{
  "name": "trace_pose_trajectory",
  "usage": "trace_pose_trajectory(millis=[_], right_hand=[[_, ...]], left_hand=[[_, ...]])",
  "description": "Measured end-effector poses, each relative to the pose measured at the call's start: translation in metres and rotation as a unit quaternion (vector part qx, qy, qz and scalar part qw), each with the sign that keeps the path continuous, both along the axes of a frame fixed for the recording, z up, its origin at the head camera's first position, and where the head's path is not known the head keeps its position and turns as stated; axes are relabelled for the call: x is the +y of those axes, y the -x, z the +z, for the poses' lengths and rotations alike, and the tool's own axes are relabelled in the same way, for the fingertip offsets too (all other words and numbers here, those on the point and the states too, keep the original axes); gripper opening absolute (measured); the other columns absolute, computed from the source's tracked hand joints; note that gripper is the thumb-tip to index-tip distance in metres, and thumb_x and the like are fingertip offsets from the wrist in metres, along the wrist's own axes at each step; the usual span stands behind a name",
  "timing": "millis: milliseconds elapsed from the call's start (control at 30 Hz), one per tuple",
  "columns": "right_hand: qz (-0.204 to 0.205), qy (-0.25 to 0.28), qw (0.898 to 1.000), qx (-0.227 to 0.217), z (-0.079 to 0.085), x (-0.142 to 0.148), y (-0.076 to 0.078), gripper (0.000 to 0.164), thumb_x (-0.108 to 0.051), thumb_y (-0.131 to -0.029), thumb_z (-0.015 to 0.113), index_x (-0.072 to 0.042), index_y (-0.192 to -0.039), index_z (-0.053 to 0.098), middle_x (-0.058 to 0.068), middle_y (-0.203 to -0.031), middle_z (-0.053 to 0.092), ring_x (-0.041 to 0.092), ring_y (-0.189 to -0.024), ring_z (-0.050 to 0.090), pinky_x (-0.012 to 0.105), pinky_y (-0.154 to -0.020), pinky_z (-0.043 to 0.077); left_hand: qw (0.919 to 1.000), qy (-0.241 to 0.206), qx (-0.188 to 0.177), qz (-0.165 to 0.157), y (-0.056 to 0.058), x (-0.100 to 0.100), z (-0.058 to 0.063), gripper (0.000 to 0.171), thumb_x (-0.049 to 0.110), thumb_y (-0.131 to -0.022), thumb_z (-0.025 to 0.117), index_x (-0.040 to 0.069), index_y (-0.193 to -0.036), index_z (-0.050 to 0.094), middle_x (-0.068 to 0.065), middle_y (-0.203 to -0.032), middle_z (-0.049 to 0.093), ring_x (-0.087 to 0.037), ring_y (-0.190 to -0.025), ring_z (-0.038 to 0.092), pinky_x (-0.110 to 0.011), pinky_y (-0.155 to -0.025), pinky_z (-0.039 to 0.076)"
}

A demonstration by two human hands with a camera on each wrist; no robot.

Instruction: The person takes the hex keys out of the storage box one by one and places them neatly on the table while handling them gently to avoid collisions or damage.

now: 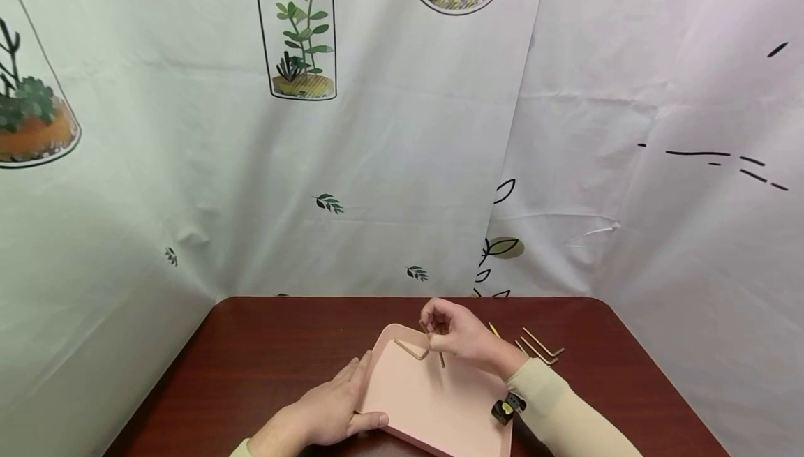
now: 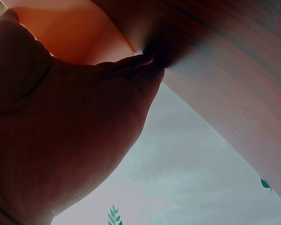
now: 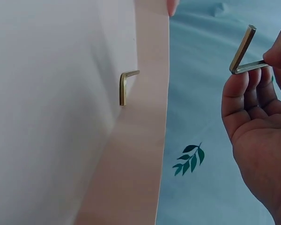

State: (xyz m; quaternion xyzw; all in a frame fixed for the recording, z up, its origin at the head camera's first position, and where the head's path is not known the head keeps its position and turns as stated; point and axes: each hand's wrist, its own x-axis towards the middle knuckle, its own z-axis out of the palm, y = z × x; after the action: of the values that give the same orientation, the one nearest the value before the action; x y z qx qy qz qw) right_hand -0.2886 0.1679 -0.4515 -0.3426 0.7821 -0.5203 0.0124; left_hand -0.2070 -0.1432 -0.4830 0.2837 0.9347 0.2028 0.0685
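My right hand (image 1: 461, 337) pinches a brass-coloured hex key (image 3: 242, 49) by one arm between thumb and fingers, above the far part of a pink tray (image 1: 421, 401). The key's other arm points away from the fingers in the right wrist view. Inside the tray, against its far wall, lies another L-shaped hex key (image 1: 410, 351). My left hand (image 1: 329, 401) rests at the tray's left side, its fingers extended along the outer wall and the thumb over the near rim. In the left wrist view this hand is dark, with its fingertips close to the tray corner.
Several more hex keys (image 1: 541, 342) lie on the dark red-brown table (image 1: 264, 345) to the right of the tray, partly behind my right forearm. A white curtain (image 1: 402, 164) printed with plants hangs behind the table's far edge and at both sides.
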Motion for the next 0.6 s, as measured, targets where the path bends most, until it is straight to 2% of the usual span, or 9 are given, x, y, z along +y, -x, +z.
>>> trace_pose_trajectory(millis=[167,300,367,467,600], right_hand=[[-0.018,-0.009,1.0,0.019,0.001,0.0,-0.001,0.032,0.015,-0.085,0.065,-0.006,-0.109,0.07,0.003,-0.096,0.065,0.013,-0.086,0.06,0.024,-0.074,0.05],[-0.017,0.0,1.0,0.017,0.0,0.002,0.0,0.032,0.016,-0.086,0.064,-0.003,-0.11,0.07,0.006,-0.097,0.065,0.014,-0.086,0.059,0.024,-0.073,0.05],[-0.014,0.003,1.0,0.014,0.001,0.003,0.001,0.033,0.016,-0.086,0.064,-0.006,-0.11,0.071,0.007,-0.097,0.064,0.014,-0.086,0.059,0.024,-0.072,0.05],[-0.011,-0.004,0.999,0.033,0.001,0.007,0.003,0.033,0.017,-0.086,0.064,-0.005,-0.111,0.071,0.005,-0.095,0.063,0.014,-0.084,0.059,0.024,-0.07,0.049],[-0.013,-0.023,0.998,0.056,0.002,0.013,0.006,0.036,0.016,-0.087,0.065,-0.011,-0.11,0.071,0.001,-0.094,0.063,0.013,-0.082,0.06,0.025,-0.07,0.05]], left_hand=[[1.0,0.001,0.004,0.0,0.0,0.0,0.0,0.118,0.071,-0.101,0.07,-0.011,-0.171,0.023,-0.031,-0.173,0.037,-0.045,-0.159,0.042,-0.063,-0.114,0.05],[1.0,0.002,0.007,-0.002,0.0,0.0,-0.001,0.118,0.072,-0.101,0.07,-0.011,-0.171,0.023,-0.032,-0.172,0.037,-0.045,-0.158,0.043,-0.063,-0.112,0.051],[1.0,0.002,0.007,-0.003,0.0,0.0,-0.001,0.118,0.072,-0.101,0.069,-0.011,-0.171,0.023,-0.032,-0.173,0.037,-0.045,-0.158,0.043,-0.063,-0.112,0.051],[1.0,0.0,0.009,-0.003,0.0,0.0,-0.001,0.118,0.071,-0.101,0.07,-0.011,-0.171,0.023,-0.032,-0.172,0.038,-0.046,-0.158,0.043,-0.063,-0.113,0.051],[0.9999,-0.001,0.011,-0.002,-0.001,0.0,-0.002,0.118,0.071,-0.101,0.071,-0.011,-0.171,0.024,-0.032,-0.172,0.038,-0.046,-0.158,0.043,-0.063,-0.115,0.05]])
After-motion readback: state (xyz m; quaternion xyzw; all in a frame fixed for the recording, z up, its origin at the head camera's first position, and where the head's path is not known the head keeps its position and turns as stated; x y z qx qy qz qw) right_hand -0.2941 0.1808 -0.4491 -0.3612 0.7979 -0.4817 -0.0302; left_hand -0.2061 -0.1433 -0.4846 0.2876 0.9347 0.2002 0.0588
